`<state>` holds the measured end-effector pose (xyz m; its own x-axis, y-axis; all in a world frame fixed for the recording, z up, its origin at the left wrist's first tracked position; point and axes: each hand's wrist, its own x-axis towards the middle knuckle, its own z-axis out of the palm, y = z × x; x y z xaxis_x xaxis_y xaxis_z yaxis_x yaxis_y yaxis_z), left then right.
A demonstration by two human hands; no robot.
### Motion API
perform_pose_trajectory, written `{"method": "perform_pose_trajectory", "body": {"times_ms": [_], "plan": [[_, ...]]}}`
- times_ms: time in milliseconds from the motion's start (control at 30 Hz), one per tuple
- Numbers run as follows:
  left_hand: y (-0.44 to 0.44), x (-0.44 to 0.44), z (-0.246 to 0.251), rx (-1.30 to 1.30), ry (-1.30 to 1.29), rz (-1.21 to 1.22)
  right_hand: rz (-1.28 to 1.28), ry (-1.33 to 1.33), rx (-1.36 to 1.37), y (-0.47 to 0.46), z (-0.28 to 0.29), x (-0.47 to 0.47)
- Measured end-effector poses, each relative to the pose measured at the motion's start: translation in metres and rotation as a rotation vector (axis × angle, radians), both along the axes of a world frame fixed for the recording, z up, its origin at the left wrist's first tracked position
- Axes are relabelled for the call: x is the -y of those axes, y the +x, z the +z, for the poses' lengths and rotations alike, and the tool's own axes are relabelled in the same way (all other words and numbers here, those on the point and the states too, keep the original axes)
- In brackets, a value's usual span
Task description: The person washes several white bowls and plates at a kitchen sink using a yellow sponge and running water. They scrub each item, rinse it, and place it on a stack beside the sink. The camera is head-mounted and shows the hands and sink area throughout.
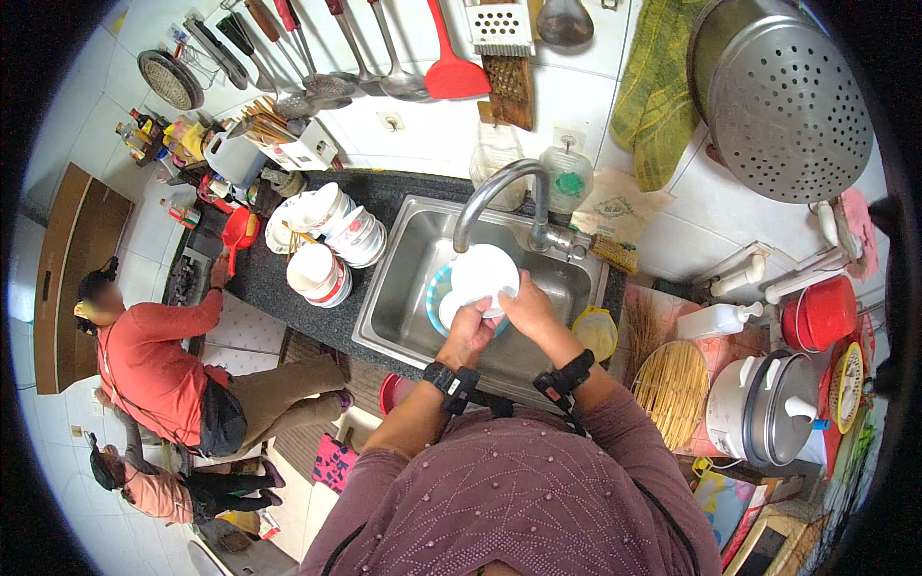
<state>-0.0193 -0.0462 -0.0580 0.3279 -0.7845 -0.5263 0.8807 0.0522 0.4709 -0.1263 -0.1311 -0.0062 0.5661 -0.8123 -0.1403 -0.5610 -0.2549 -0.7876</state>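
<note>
Over the stainless steel sink (pixel 425 223), my left hand (pixel 470 335) and my right hand (pixel 529 308) both grip a white dish (pixel 486 272) near its lower edge. It is tilted below the curved metal faucet (pixel 497 171). Whether one white piece or two overlap between my fingers, I cannot tell. Partly hidden beneath my hands is a blue-and-white basin (pixel 435 288), with another white dish (pixel 449 308) at its edge. Left of the sink, stacked bowls (pixel 317 270) and more bowls (pixel 356 234) stand on the dark counter (pixel 288 317).
A yellow-rimmed strainer (pixel 596 335) sits at the sink's right corner, near a brush (pixel 614 253). Further right are a white pump bottle (pixel 719 320) and a lidded pot (pixel 763 410). At left, one person (pixel 162 367) holds a red ladle (pixel 240 229); another (pixel 162 489) stands behind.
</note>
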Motion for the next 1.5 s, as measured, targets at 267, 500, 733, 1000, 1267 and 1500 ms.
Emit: {"method": "perform_pose_trajectory", "body": {"times_ms": [267, 500, 733, 1000, 1267, 1500], "plan": [[0.039, 0.024, 0.006, 0.303, 0.011, 0.016, 0.068, -0.161, -0.151, 0.006, 0.019, 0.011], [0.01, 0.037, 0.009, -0.001, -0.011, -0.067, -0.018, -0.279, -0.048, 0.015, 0.025, 0.029], [0.043, 0.049, 0.016, 0.297, -0.043, -0.025, -0.004, -0.083, -0.121, 0.0, 0.019, 0.033], [0.048, 0.019, 0.038, 0.718, 0.087, -0.273, -0.167, 0.903, 0.253, 0.019, -0.043, 0.039], [0.033, 0.009, 0.04, 0.819, 0.099, 0.04, -0.545, 1.039, 0.908, 0.057, -0.049, 0.014], [0.042, -0.007, 0.052, 0.516, 0.154, -0.111, -0.095, 1.111, 1.141, 0.044, -0.041, 0.023]]}}
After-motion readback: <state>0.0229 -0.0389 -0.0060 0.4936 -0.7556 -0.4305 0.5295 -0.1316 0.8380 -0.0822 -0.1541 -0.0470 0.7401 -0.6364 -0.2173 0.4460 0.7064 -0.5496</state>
